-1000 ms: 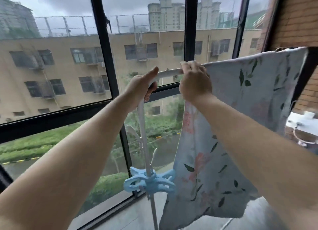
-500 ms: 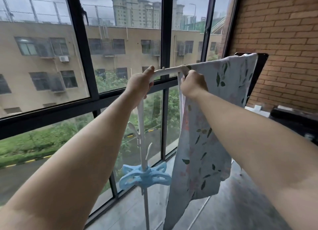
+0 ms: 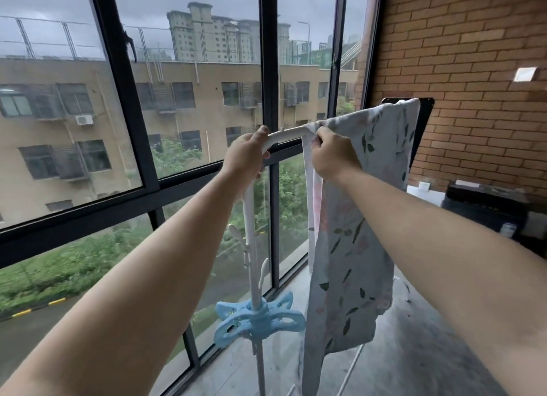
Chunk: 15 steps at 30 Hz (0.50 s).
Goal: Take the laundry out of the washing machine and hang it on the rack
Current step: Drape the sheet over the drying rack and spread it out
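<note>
Brick wall (image 3: 473, 55) fills much more of the right side than a second ago, and the window (image 3: 192, 114) has slid left: the head has turned and drawn back while both arms stayed raised.

The pale blue leaf-print cloth (image 3: 352, 247) is draped over the white rack (image 3: 288, 134), hanging down on the near side from the top bar towards the floor. Its far end reaches the dark panel on the wall. Its near edge, which lay flatter along the bar a second ago, is now gathered into a tight fold where it crosses the bar.

The left hand (image 3: 245, 158) has not shifted; it is wrapped round the bend where the bar turns down into the upright, steadying the frame. The right hand (image 3: 334, 155) has dropped from the top of the bar to just under it and now pinches the cloth's gathered near edge. The two hands are near each other but apart, with bare bar between them.

Lower down, the blue clip (image 3: 257, 318) sits unused on the upright.

This piece looks as good as hung; the hand seems to be tidying or sliding the edge, after which the next item would be due.
</note>
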{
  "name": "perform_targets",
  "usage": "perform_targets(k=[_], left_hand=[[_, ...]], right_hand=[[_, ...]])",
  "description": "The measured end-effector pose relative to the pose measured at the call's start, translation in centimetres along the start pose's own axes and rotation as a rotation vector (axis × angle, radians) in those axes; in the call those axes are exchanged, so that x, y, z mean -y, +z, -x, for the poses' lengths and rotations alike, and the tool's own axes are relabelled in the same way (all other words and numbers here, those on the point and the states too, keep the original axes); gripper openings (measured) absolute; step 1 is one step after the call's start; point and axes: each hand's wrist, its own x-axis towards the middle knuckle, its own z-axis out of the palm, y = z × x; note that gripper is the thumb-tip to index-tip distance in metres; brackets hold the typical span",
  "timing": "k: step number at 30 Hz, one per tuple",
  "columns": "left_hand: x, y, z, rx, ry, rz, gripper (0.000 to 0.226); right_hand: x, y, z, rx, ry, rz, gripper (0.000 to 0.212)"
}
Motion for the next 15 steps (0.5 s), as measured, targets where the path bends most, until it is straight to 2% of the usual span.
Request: perform_targets(k=[2, 4, 10, 12, 15], left_hand=[[0.2, -0.1, -0.4, 0.061, 0.017, 0.042, 0.031], [0.5, -0.1, -0.4, 0.111, 0.014, 0.044, 0.036], [0.5, -0.2, -0.4, 0.186, 0.033, 0.044, 0.048], [0.4, 0.0, -0.3, 0.246, 0.047, 0.054, 0.045], [0.4, -0.4, -0.3, 0.330, -0.022, 0.164, 0.033]], right_hand=[[0.7, -0.6, 0.4, -0.055, -0.005, 0.058, 0.021], [1.3, -1.3, 1.0, -0.088, -0.012, 0.106, 0.023], [5.5, -1.1, 4.3, -0.078, -0.094, 0.262, 0.020], [6.5, -1.4, 5.1, -0.137, -0.101, 0.292, 0.017], [7.7, -2.3, 6.1, -0.176, -0.075, 0.322, 0.019]])
